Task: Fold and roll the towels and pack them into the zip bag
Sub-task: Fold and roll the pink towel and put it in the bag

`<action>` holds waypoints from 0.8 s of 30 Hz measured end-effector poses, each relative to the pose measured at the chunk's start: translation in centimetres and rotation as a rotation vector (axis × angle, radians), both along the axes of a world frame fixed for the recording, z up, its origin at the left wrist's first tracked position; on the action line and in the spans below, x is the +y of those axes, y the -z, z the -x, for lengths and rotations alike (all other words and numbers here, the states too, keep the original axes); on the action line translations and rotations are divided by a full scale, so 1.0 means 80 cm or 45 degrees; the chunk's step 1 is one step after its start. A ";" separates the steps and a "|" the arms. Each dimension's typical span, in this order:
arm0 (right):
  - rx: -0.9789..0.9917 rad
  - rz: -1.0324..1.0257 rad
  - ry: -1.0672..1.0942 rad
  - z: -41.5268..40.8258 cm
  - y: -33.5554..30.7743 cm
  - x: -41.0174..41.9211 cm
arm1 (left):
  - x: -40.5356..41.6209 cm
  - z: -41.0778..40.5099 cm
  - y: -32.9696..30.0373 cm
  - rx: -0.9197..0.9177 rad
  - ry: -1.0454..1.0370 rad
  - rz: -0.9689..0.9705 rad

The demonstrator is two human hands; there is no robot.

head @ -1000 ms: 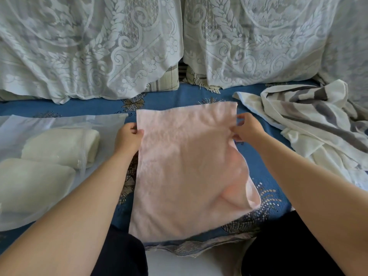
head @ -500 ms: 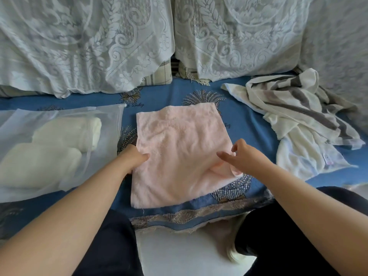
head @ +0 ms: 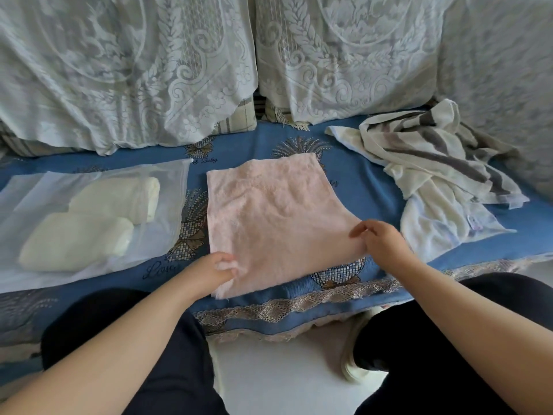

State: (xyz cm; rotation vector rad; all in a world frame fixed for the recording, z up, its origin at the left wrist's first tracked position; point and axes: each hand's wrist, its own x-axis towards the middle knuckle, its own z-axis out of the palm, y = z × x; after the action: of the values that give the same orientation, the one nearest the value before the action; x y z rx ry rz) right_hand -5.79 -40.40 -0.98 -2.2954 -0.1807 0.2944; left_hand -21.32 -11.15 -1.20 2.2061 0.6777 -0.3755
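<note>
Folded pink terry towel (head: 275, 223) lies flat on the blue patterned sofa cover (head: 374, 187); left hand (head: 214, 269) pinches its near left corner, right hand (head: 381, 239) pinches its right corner.

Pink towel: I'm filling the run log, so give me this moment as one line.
stage: folding | pink towel: flat on blue cover | left hand: grips near corner | right hand: pinches right edge | zip bag: two rolls inside
</note>
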 end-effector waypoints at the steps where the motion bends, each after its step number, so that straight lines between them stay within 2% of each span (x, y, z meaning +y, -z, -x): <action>1: 0.058 0.094 -0.059 0.002 0.003 -0.001 | -0.004 0.006 0.001 -0.003 -0.002 -0.029; 3: 0.138 0.194 -0.130 0.007 0.007 -0.001 | -0.010 0.015 -0.002 -0.053 -0.090 -0.078; 6: 0.080 0.215 -0.135 0.010 0.007 -0.003 | -0.013 0.026 -0.009 -0.177 -0.257 -0.104; 8: 0.115 0.227 -0.170 0.013 0.005 -0.005 | -0.019 0.031 -0.011 -0.177 -0.241 -0.103; 10: 0.152 0.469 -0.356 0.016 0.008 -0.010 | -0.025 0.035 -0.005 -0.064 -0.140 -0.126; 13: -0.020 0.789 -0.523 0.018 0.020 -0.009 | -0.038 0.033 0.009 0.055 0.014 -0.254; 17: -0.322 0.957 -0.482 0.026 0.017 0.003 | -0.045 0.034 0.015 -0.052 0.275 -0.984; 20: -0.526 1.116 -0.564 0.019 0.009 0.000 | -0.033 0.036 0.011 -0.211 0.402 -1.244; 22: -0.615 1.190 -0.710 0.007 -0.001 -0.008 | -0.023 0.034 0.002 -0.334 0.488 -1.290; 24: -0.552 1.188 -0.920 -0.005 -0.018 -0.015 | -0.017 0.034 -0.017 -0.176 0.665 -1.145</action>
State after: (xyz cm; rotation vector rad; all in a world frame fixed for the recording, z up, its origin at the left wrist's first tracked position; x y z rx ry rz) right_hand -5.37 -41.63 0.45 -3.1054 -1.3502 0.2600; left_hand -24.06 -12.51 0.12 3.2400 0.1693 -0.1747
